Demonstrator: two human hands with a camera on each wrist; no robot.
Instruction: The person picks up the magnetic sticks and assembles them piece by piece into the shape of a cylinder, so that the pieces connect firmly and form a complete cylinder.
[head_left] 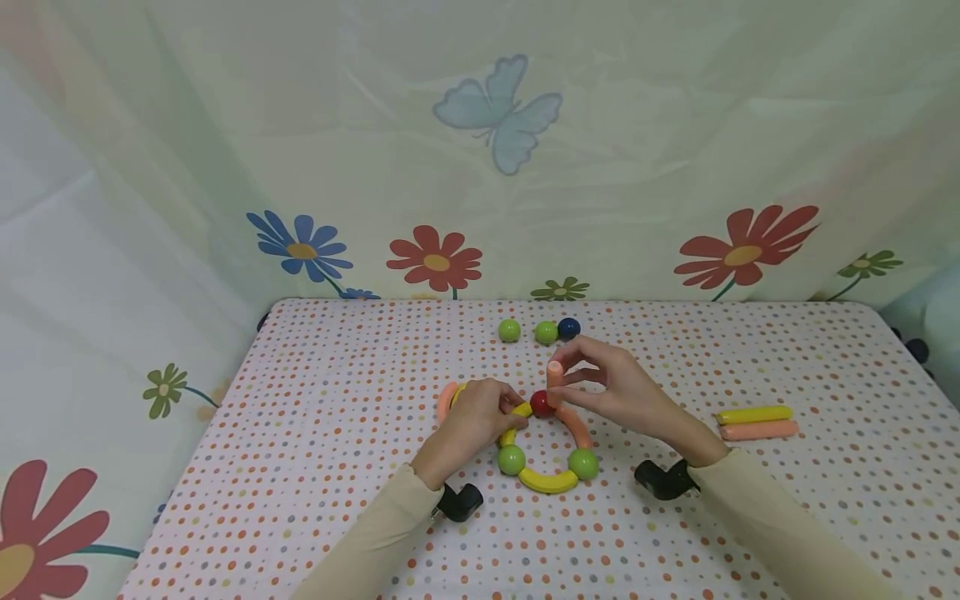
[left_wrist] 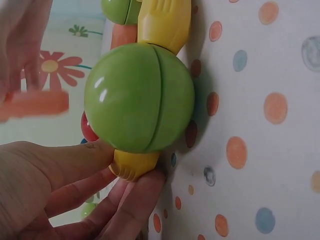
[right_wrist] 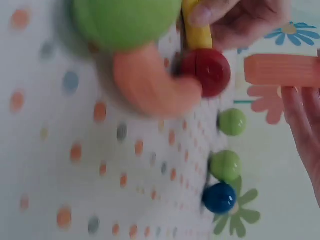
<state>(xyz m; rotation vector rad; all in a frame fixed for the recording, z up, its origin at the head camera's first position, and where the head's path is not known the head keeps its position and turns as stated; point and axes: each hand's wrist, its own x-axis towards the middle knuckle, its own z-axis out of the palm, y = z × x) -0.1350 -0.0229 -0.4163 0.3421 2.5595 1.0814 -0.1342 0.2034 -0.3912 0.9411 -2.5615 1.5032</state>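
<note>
A ring of curved sticks and balls lies on the table: a red ball (head_left: 542,404) at its far side, two green balls (head_left: 512,460) (head_left: 583,464) nearer, a yellow curved stick (head_left: 549,482) between these, and an orange curved stick (head_left: 577,430) on the right. My left hand (head_left: 474,418) pinches the ring's left yellow curved stick (left_wrist: 134,164) between thumb and fingers. Above the red ball, my right hand (head_left: 621,385) holds a straight orange stick (right_wrist: 282,70) by fingers and thumb, upright. In the right wrist view a gap shows between stick and ball.
Behind the ring stand two loose green balls (head_left: 509,331) (head_left: 546,332) and a dark blue ball (head_left: 569,328). A yellow straight stick (head_left: 753,415) and an orange one (head_left: 759,430) lie at right. Left of the ring, an orange curved piece (head_left: 446,402) is partly hidden by my left hand.
</note>
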